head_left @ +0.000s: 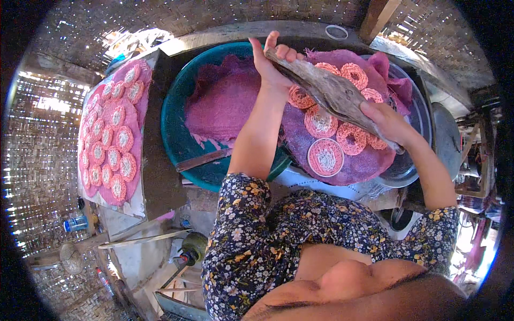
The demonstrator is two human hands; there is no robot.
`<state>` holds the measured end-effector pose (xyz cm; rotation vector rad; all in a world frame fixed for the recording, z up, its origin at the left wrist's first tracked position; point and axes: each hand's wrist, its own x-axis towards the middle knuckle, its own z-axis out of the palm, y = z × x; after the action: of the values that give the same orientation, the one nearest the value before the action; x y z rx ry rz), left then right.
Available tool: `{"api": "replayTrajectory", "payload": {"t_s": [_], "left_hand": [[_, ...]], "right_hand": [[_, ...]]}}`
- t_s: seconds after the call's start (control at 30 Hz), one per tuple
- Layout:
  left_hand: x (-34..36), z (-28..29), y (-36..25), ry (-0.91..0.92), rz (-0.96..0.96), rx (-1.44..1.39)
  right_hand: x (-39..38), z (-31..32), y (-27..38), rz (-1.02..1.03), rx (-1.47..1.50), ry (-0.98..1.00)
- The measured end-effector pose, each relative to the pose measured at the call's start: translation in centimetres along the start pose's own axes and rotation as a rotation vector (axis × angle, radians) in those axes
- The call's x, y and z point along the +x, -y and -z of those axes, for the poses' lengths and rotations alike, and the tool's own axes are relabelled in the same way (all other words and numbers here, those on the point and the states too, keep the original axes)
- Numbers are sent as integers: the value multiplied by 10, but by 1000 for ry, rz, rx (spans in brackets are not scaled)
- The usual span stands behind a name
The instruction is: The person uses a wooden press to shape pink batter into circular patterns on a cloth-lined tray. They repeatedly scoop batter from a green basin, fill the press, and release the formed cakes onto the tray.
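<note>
A weathered grey-brown wooden board [326,88] slants across the space in front of me, held up over a purple cloth [292,128]. My left hand [276,61] grips its far left end, fingers over the edge and thumb sticking up. Near the right end, my right hand [385,122] is closed on it, thumb on top. Below the board, several round pink pieces with a stringy look [350,139] lie on the cloth, some with white middles. A thin pale ring [326,175] surrounds the nearest piece. The board hides part of the cloth and pieces.
At left stands a teal basin [168,125] holding pink-purple cloth [225,107] and a wooden stick [203,160]. Farther left, a pink cloth [136,115] bears many similar pieces. A grey basin [425,128] shows beneath the purple cloth. Another ring [336,32] lies on the back ledge.
</note>
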<state>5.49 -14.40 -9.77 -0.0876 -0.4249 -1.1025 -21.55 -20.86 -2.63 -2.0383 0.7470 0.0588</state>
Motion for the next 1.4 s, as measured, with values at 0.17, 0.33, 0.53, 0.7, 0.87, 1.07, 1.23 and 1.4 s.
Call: {"api": "replayTrajectory", "payload": {"t_s": [0.17,0.33,0.53,0.7,0.87,1.07,1.23,1.4], "left_hand": [[23,-43,-10,-92,-97,39],[43,-31,-30,200,-18,65],[46,2,-36,-99,-88,80],[33,7,-43,-145,-145,109],[23,7,-33,-186,-124,87],[33,11,-44,-63,-112,109],[60,-29,-47,82,-86,119],[89,-39,-14,-35,-112,222]], "right_hand": [[13,4,17,12,216,85],[33,3,31,56,464,11],[77,9,5,-55,250,90],[79,2,23,-177,266,197],[64,3,17,-36,153,83],[61,-10,28,-34,44,-9],[59,4,17,114,293,34],[53,53,18,-63,426,354]]}}
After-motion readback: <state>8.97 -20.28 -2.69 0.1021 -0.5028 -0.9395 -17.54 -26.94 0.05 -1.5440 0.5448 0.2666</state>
